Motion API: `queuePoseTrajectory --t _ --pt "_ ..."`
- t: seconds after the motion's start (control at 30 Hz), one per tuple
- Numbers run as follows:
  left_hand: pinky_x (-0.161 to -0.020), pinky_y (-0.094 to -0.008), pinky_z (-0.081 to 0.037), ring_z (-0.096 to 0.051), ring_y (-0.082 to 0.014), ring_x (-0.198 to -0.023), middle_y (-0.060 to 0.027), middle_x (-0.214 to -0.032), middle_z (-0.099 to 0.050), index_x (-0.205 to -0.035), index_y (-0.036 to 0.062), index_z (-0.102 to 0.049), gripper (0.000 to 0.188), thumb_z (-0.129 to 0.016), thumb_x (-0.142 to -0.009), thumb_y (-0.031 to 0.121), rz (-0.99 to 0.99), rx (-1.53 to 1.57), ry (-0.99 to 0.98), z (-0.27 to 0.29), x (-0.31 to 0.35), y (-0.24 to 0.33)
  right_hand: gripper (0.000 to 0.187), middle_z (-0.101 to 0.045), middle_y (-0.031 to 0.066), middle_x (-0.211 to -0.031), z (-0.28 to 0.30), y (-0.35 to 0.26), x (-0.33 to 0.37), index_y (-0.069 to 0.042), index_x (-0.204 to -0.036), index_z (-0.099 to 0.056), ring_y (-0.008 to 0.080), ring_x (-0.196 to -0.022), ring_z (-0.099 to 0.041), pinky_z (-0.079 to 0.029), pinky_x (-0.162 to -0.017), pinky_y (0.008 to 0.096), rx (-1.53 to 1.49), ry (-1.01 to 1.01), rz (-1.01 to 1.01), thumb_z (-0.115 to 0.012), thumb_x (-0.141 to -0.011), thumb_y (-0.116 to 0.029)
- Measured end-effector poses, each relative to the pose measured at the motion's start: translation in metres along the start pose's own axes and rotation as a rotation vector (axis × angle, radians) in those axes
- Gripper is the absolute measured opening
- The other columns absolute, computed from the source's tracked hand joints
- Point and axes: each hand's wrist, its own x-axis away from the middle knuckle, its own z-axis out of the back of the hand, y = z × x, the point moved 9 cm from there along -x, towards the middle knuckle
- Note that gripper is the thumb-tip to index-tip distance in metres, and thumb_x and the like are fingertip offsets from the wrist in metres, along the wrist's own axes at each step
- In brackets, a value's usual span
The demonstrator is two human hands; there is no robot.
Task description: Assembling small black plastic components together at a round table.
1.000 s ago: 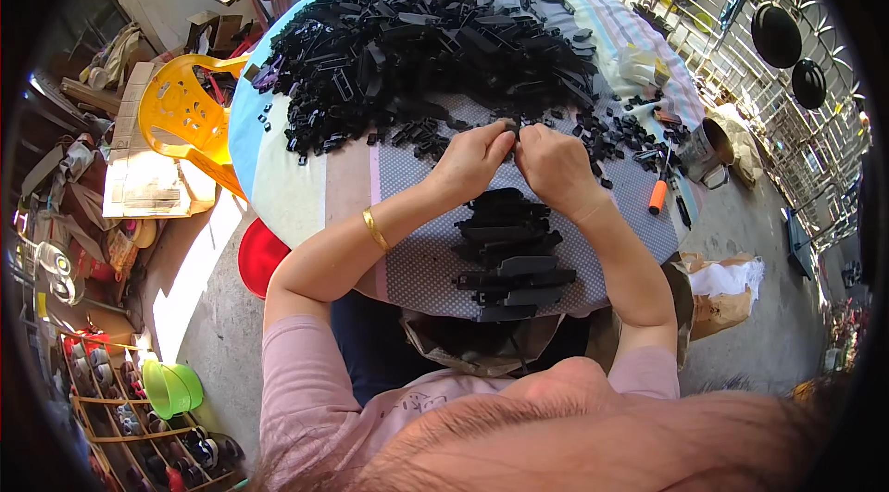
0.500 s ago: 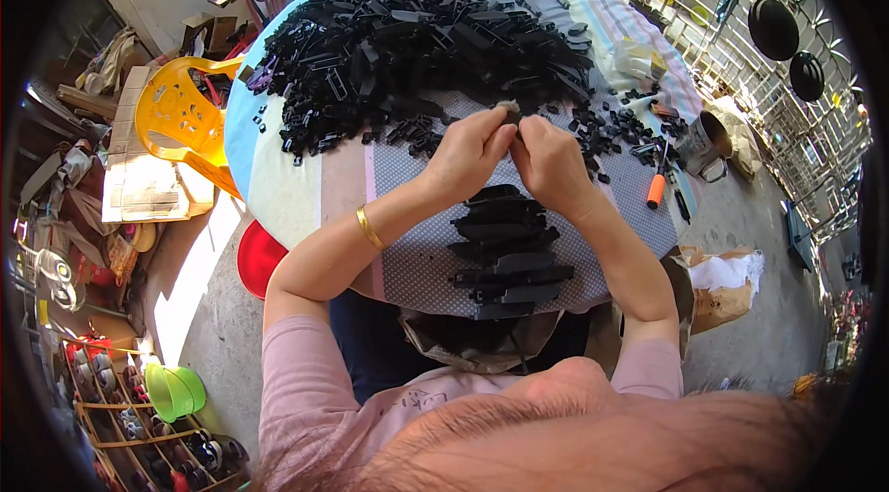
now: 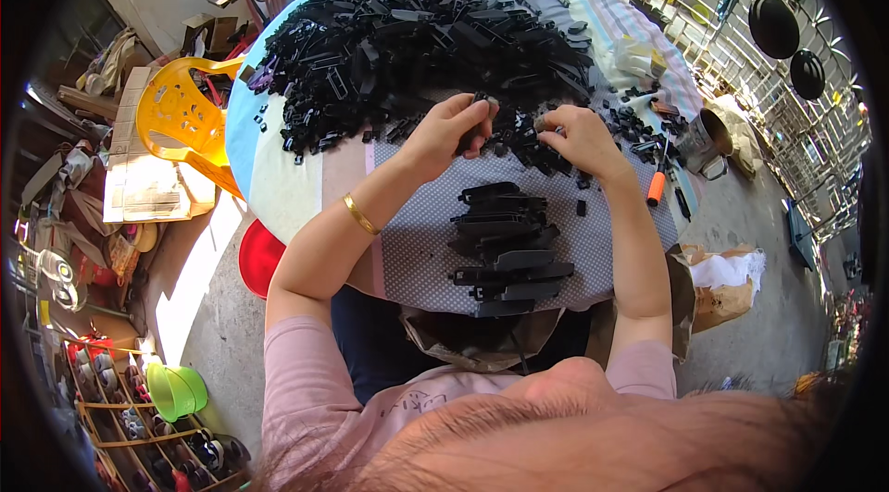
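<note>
While the left hand (image 3: 444,136) curls round a black part (image 3: 469,137), the right hand (image 3: 576,135), pinch unclear, best takes bits (image 3: 530,151) beside it singly.

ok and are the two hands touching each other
No, the left hand and right hand are apart, with small black parts showing between them.

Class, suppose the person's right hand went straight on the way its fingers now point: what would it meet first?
Probably the loose small black pieces just beyond the right hand's fingertips; its height above them is hard to judge from this view.
</note>
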Motion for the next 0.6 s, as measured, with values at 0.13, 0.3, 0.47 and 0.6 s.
queuePoseTrajectory --t 0.13,0.3,0.47,0.6 --pt "-0.051 -0.0169 -0.038 -0.044 -0.0037 -0.058 -0.0011 -0.075 -0.055 -0.106 0.0010 -0.056 0.022 -0.052 -0.090 0.016 -0.093 -0.485 -0.166 -0.040 0.019 0.019 0.026 -0.062 0.0126 -0.075 0.007 0.000 0.002 -0.004 -0.080 -0.065 0.0300 -0.072 -0.060 -0.047 -0.066 0.0373 0.167 -0.050 -0.127 -0.067 -0.071 -0.028" --pt "-0.077 -0.0319 -0.043 -0.052 -0.0235 -0.087 -0.0108 -0.092 -0.054 -0.107 0.0006 -0.059 0.033 -0.062 -0.084 0.024 -0.280 -1.032 -0.665 -0.093 0.054 0.007 0.026 -0.063 0.0109 -0.075 -0.008 0.014 0.003 -0.004 -0.077 -0.063 0.0283 -0.076 -0.061 -0.047 -0.068 0.0375 0.214 -0.174 -0.209 -0.068 -0.070 -0.029" --pt "-0.084 -0.0336 -0.042 -0.053 -0.0225 -0.095 -0.0105 -0.098 -0.062 -0.106 -0.0011 -0.059 0.047 -0.045 -0.091 0.042 -0.158 -0.839 -0.739 -0.078 0.050 0.009 0.020 -0.064 0.0100 -0.077 -0.015 0.015 0.006 -0.005 -0.081 -0.062 0.0278 -0.077 -0.061 -0.047 -0.069 0.0376 0.181 -0.183 -0.225 -0.066 -0.072 -0.023" --pt "-0.080 -0.0343 -0.045 -0.058 -0.0269 -0.089 -0.0132 -0.095 -0.063 -0.097 0.0046 -0.064 0.021 -0.059 -0.084 0.020 -0.335 -1.016 -0.116 -0.020 0.014 0.046 0.020 -0.062 0.0125 -0.074 -0.013 0.013 0.006 -0.002 -0.084 -0.060 0.0286 -0.073 -0.061 -0.048 -0.067 0.0356 0.162 -0.091 -0.217 -0.064 -0.067 -0.013"
